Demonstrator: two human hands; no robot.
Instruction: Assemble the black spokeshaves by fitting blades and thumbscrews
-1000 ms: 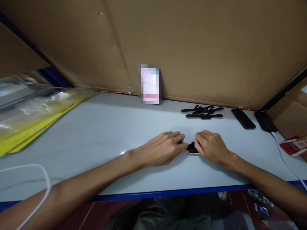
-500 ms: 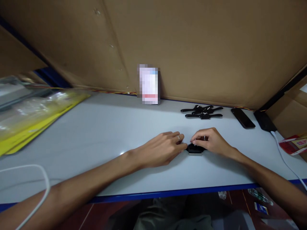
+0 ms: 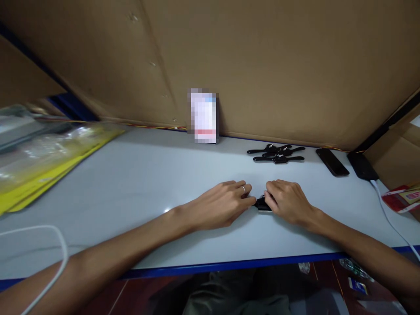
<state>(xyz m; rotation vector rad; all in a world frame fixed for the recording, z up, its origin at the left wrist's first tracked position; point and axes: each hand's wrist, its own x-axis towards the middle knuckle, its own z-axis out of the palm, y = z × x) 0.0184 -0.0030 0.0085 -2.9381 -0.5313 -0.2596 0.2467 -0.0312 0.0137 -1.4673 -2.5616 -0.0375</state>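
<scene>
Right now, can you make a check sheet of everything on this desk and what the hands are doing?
Surface: white table, blue front edge.
Job's things: small black watch between both hands.
Clutter: black watches, dark phone, yellow packets, blurred card.
Grippers: left hand and right hand touch the watch; grip hidden.
Cables: white cable right, white cord left.
Surroundings: cardboard wall.

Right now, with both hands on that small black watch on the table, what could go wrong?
1. The black watch is mostly hidden between the left hand and right hand, so a slip of the fingertips could go unnoticed.
2. The white cable lies close to the right forearm; a sweep could snag it.
3. The finished watches lie just behind; a reach might scatter them.
</scene>
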